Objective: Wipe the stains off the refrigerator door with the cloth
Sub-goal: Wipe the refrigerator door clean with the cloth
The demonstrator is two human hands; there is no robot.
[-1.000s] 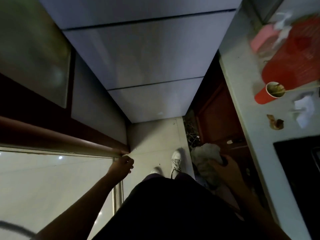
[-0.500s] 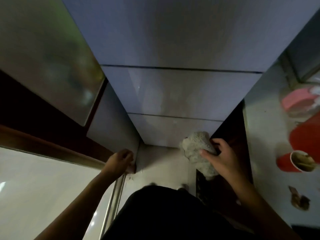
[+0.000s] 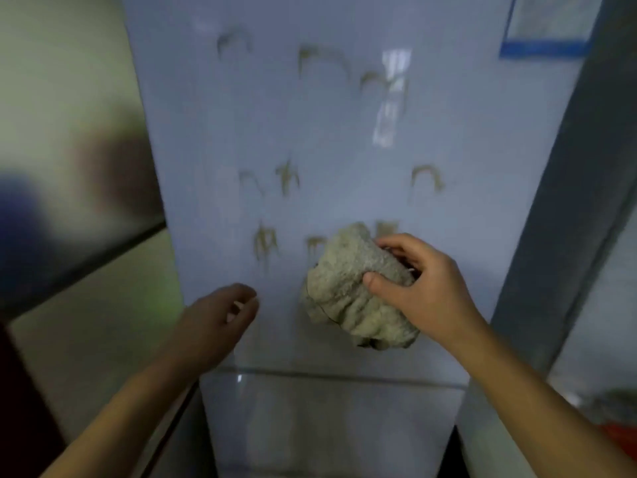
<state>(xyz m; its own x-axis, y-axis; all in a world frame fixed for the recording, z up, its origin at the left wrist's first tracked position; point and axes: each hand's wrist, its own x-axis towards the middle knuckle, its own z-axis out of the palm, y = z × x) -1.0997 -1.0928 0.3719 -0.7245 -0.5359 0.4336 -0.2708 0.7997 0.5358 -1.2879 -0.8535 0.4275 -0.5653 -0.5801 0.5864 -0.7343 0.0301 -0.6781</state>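
Observation:
The pale refrigerator door (image 3: 331, 139) fills the middle of the head view. Several brownish smeared stains (image 3: 286, 179) mark it in rows. My right hand (image 3: 420, 288) grips a bunched, off-white cloth (image 3: 355, 288) and holds it against the lower right part of the door, over part of the bottom row of stains. My left hand (image 3: 213, 319) hovers at the door's lower left edge, fingers loosely curled and holding nothing. A seam (image 3: 331, 374) below both hands separates this door from a lower drawer front.
A glossy pale panel (image 3: 69, 132) stands to the left of the fridge. A grey wall edge (image 3: 568, 201) runs along the right side. A blue-framed sticker (image 3: 548, 25) sits at the door's top right. Something red (image 3: 617, 436) shows at the lower right.
The view has swung up from the floor to the upper door. My right hand lifted the cloth from low down to the door. My left hand left the frame on the left and rose beside the door.

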